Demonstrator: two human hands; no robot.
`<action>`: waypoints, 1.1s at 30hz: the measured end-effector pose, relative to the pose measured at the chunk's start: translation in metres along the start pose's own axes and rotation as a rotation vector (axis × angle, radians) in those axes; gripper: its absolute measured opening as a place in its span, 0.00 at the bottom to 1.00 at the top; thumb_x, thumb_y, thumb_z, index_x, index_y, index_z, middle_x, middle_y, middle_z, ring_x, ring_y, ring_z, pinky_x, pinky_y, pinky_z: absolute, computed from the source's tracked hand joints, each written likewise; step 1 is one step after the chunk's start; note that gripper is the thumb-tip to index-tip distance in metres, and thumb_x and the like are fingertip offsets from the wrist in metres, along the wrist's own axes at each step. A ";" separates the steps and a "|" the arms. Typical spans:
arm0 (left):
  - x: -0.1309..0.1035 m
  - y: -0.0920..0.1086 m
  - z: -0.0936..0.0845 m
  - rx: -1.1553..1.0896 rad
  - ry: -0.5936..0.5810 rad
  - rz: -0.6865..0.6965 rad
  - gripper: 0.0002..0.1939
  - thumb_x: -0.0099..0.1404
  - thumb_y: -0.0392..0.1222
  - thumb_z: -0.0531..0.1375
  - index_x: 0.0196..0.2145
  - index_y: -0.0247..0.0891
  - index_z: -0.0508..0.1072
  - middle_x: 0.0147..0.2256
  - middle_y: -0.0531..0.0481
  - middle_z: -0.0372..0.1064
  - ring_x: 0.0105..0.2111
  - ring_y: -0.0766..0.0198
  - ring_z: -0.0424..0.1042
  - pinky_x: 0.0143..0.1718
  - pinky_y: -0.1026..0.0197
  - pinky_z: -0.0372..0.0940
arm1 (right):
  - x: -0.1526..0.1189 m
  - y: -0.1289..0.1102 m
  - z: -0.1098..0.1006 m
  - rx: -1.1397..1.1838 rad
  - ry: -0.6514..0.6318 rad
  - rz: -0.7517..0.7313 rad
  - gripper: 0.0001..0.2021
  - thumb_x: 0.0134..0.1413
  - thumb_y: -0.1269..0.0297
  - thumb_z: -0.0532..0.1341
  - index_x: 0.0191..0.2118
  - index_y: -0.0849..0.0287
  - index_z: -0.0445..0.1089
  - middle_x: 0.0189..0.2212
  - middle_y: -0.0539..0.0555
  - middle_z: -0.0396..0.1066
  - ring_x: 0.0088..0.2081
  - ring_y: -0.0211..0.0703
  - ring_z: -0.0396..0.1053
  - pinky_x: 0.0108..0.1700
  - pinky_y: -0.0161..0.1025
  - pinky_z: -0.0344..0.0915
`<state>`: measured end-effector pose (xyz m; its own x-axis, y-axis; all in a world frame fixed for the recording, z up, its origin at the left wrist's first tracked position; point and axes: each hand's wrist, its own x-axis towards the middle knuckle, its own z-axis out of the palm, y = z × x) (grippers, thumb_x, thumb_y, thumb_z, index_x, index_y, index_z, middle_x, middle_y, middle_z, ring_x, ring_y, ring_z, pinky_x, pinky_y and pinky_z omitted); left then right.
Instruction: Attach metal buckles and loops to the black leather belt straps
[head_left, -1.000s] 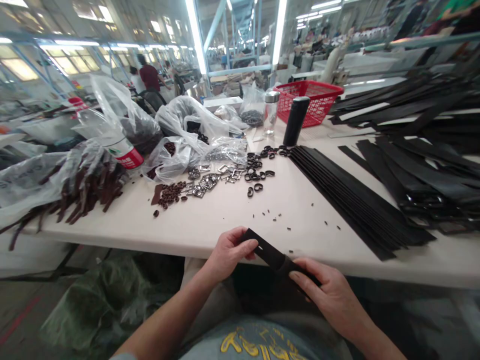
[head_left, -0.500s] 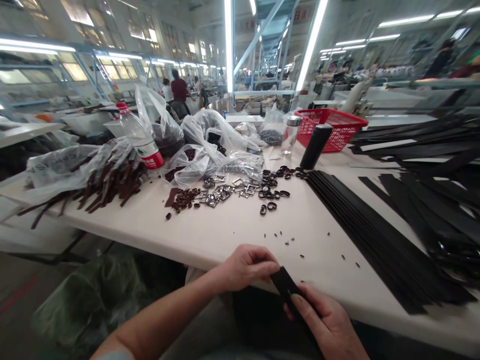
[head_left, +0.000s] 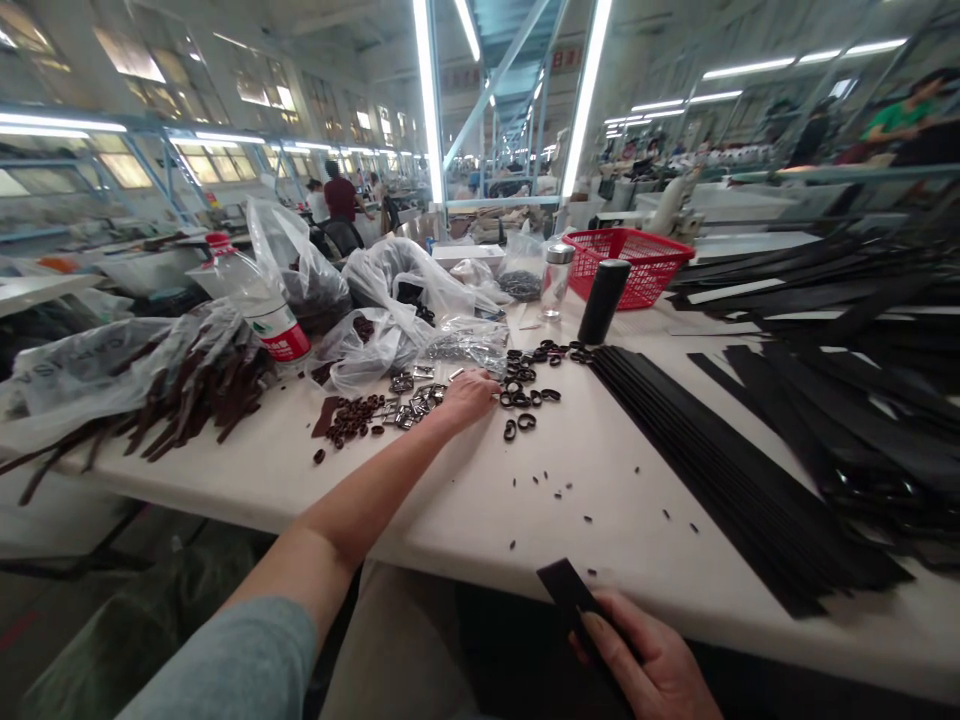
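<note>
Nearest the camera, the right hand (head_left: pixel 645 665) is closed on the end of a black strap (head_left: pixel 571 592), thumb lying along its face; the strap end pokes up just over the near edge of the white table (head_left: pixel 480 500), while the rest of it drops out of sight below.

Further out, the left hand (head_left: pixel 469 392) reaches across the table and rests at the seam between 2 heaps: the metal buckles (head_left: pixel 414 392) on its left and the black loops (head_left: pixel 531 380) on its right. Its fingertips touch the nearest loops, but the view is too small to tell whether they have closed on one or are only pressing down.

The step in hand looks like fetching a fitting for the held strap. The next move would call for pinching out 1 single piece without dragging its neighbours, then bringing it back to the strap end.

Beyond lie a row of black strips (head_left: pixel 720 460), brown rings (head_left: pixel 352 415), plastic bags (head_left: pixel 390 300), a water bottle (head_left: pixel 259 300), a black cylinder (head_left: pixel 602 288) and a red basket (head_left: pixel 637 260).
</note>
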<state>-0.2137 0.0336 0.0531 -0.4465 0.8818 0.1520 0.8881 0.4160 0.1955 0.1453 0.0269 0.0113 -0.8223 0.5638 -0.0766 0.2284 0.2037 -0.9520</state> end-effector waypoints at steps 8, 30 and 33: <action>0.009 0.012 0.009 0.160 -0.109 -0.033 0.10 0.69 0.37 0.57 0.46 0.33 0.74 0.44 0.42 0.73 0.44 0.56 0.73 0.47 0.50 0.68 | 0.001 0.002 -0.003 0.012 -0.082 0.006 0.19 0.60 0.46 0.57 0.36 0.56 0.74 0.29 0.54 0.76 0.32 0.49 0.75 0.36 0.37 0.72; -0.049 0.011 -0.040 -0.483 0.275 0.034 0.08 0.62 0.43 0.63 0.29 0.37 0.78 0.38 0.45 0.76 0.38 0.60 0.74 0.42 0.59 0.66 | 0.007 -0.010 -0.009 -0.050 -0.055 -0.042 0.17 0.63 0.50 0.55 0.39 0.57 0.73 0.30 0.52 0.77 0.34 0.47 0.75 0.38 0.38 0.68; -0.073 0.037 -0.032 -1.053 0.278 -0.057 0.14 0.56 0.50 0.68 0.28 0.36 0.76 0.32 0.46 0.76 0.32 0.61 0.75 0.38 0.58 0.67 | 0.012 -0.027 -0.007 -0.104 -0.049 -0.082 0.17 0.65 0.52 0.53 0.33 0.57 0.71 0.26 0.50 0.74 0.30 0.44 0.72 0.35 0.37 0.65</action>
<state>-0.1515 -0.0229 0.0805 -0.6110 0.7310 0.3040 0.3851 -0.0611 0.9209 0.1327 0.0341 0.0379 -0.8647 0.5021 -0.0164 0.2097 0.3311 -0.9200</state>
